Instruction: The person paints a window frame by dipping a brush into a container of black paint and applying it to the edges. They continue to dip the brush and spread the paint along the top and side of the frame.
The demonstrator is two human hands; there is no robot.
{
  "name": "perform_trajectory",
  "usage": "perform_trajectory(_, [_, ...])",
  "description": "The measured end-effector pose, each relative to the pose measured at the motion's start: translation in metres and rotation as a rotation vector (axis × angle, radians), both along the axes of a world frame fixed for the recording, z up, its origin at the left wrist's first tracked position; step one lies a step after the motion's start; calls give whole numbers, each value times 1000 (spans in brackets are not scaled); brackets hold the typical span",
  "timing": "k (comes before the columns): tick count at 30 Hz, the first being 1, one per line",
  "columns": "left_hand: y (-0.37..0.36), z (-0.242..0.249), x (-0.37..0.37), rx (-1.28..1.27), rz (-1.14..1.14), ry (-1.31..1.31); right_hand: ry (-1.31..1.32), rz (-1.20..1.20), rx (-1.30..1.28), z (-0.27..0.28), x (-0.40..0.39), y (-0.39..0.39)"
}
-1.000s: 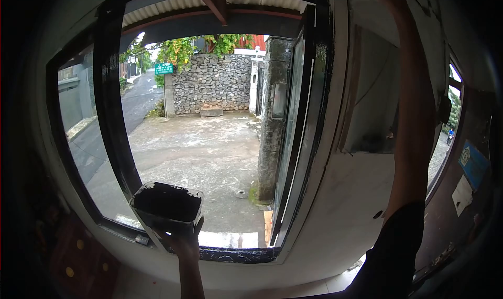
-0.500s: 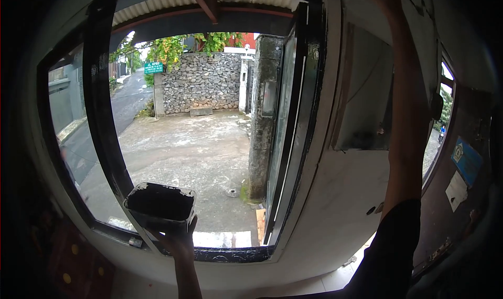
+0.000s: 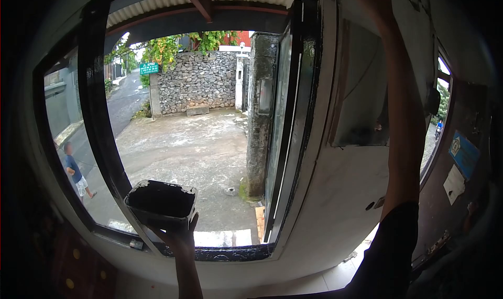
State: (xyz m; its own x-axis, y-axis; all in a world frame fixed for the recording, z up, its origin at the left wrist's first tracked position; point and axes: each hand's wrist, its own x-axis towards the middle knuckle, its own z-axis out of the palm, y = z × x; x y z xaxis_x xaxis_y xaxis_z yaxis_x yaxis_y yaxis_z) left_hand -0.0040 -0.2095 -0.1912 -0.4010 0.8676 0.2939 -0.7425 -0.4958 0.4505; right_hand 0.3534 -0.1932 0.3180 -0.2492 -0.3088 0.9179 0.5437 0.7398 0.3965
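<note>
A rectangular plastic container (image 3: 167,221) with dark paint inside and paint-smeared rims rests on my left hand (image 3: 181,240), in front of the window opening. My fingers support it from below, with the thumb up along its right side. High at the upper right, my right hand (image 3: 373,0) reaches up beside the top of the window frame (image 3: 310,63). Its fingers are cut off by the picture's top edge, so anything held there is hidden. The frame is black and looks glossy in places.
An outward-opened window sash (image 3: 285,121) stands at the right of the opening. A whitish wall (image 3: 346,189) lies beside it, and a dark door (image 3: 471,142) with stickers is farther right. Outside, a person (image 3: 76,170) walks past on the left, near a stone wall (image 3: 199,84).
A person outside has come into sight through the left pane. The view has shifted slightly; my left hand keeps the container in nearly the same place, and my right arm stays raised.
</note>
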Motion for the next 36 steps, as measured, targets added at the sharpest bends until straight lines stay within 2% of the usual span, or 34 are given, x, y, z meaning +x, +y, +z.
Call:
perform_trajectory(1, [1, -3, -2, 56, -52, 5, -19, -98, 27, -9, -12, -4])
perform_trajectory(3, [1, -5, -3, 52, -28, -1, 20, -127, 7, -19, -30, -6])
perform_trajectory(5, [1, -11, -6, 37, -9, -2, -184, -241, 168, -23, -33, 1])
perform_trajectory(6, [4, -17, -9, 75, -49, -63, -206, -328, 156, -20, -26, 6])
perform_trajectory(7, [5, -20, -11, 116, -88, -124, -207, -330, 153, -21, -17, 8])
perform_trajectory(9, [5, -19, -13, 81, -47, -73, -92, -493, 108, -23, -4, 8])
perform_trajectory(11, [7, -17, -12, 58, 0, -33, -153, -464, 147, -23, -4, 7])
perform_trajectory(13, [3, -15, -13, 66, 43, 19, -202, -297, 159, -28, -18, 6])
perform_trajectory(14, [2, -15, -14, 64, 42, 16, -204, -297, 158, -26, -26, 9])
perform_trajectory(16, [1, -13, -18, 116, -70, -137, -293, -280, 316, -20, -38, 14])
perform_trajectory(17, [2, -17, -19, 110, -71, -137, -294, -280, 310, -19, -36, 13])
perform_trajectory(19, [6, -24, -20, 125, -46, -90, -385, -616, 447, -12, -20, 10])
perform_trajectory(20, [4, -20, -18, 125, -42, -100, -245, -626, 206, -6, -2, 23])
perform_trajectory(22, [1, -10, -13, -109, 164, 18, -187, -652, 150, -7, -6, 15])
perform_trajectory(23, [3, -17, -19, -114, 165, 14, -116, -685, 79, -12, -7, 13])
perform_trajectory(24, [9, -26, -28, -22, 46, -64, -140, -617, 189, -16, -16, 14])
perform_trajectory(25, [12, -32, -34, 67, -76, -138, -142, -621, 186, -19, -24, 16])
perform_trajectory(28, [18, -35, -40, 95, -155, -176, -240, -537, 180, -24, -27, 26])
perform_trajectory(31, [15, -29, -38, 78, -107, -131, -175, -663, 60, -24, -8, 19])
perform_trajectory(34, [16, -32, -43, 127, -148, -152, -161, -738, 122, -25, -15, 14])
perform_trajectory(35, [16, -30, -41, 127, -147, -153, -162, -738, 122, -26, -20, 14])
perform_trajectory(36, [15, -26, -39, 93, -84, -113, -204, -631, 199, -29, -32, 13])
